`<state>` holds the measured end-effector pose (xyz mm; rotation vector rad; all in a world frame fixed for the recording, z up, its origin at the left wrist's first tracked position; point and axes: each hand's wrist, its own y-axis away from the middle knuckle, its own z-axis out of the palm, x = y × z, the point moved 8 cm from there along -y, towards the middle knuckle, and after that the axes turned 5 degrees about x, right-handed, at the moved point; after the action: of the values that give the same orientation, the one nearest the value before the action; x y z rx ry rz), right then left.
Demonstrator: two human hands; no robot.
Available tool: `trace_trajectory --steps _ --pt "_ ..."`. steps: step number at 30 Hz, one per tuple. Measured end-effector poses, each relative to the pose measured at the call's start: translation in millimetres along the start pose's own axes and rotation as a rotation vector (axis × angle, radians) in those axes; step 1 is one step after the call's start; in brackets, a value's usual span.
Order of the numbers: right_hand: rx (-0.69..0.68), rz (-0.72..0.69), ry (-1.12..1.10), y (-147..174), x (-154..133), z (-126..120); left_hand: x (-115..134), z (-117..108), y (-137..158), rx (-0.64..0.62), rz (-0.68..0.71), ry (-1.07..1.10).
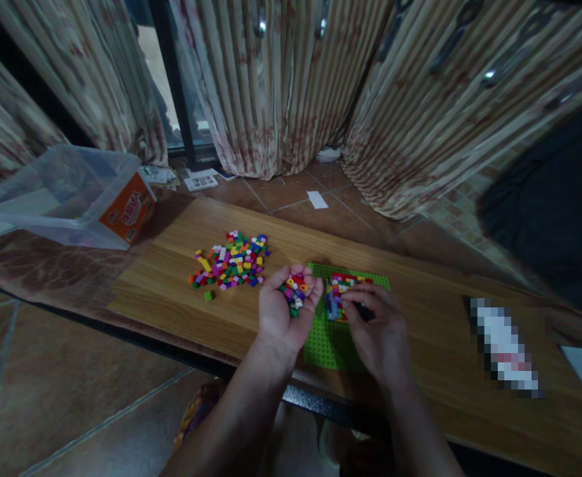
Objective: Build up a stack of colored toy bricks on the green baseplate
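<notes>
Brick build (334, 306) is sitting on the green baseplate (325, 348), toward its far half, between the two hands: just right of the left hand (277, 315), right under the fingertips of the right hand (377, 331). Baseplate is lying flat on the worktop (430, 351).

Left hand is hovering at the baseplate's left edge, palm up, fingers curling into a cup and holding a handful of bricks (295, 289). Right hand is hanging over the baseplate's right side, palm down, fingers bending and thumb closing in at the build; can't tell whether it's pinching a brick, fingers are hiding that.

Counts: one baseplate, one build, one handful, one loose pile (236, 262) lying left of the baseplate (bricks overlapping, too many to count), one green brick (210, 296) sitting just off the pile's near edge, one clear box (128, 211) standing well left of the baseplate.
</notes>
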<state>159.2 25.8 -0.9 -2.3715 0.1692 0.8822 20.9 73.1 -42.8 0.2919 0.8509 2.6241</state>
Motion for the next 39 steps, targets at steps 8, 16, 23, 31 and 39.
trace_trajectory --steps 8,16,23,31,39 --pt "0.000 -0.030 0.042 1.4 -6.1 0.9 -1.0 1.1 -0.4 -0.019 -0.003 -0.009" --pt "0.044 0.032 -0.070 3.2 -3.5 -5.7 -10.1 4.5 2.9 -0.052 -0.046 -0.036" --pt "-0.094 -0.029 -0.351 5.1 -39.6 -3.2 -16.0 11.3 4.6 -0.106 -0.076 -0.067" --pt "-0.027 0.041 -0.315 3.2 -33.5 -3.6 -25.8 13.3 11.1 -0.146 -0.109 -0.160" --pt "-0.089 -0.036 -0.189 0.5 -40.3 0.3 -32.4 10.5 9.0 -0.130 -0.120 -0.146"
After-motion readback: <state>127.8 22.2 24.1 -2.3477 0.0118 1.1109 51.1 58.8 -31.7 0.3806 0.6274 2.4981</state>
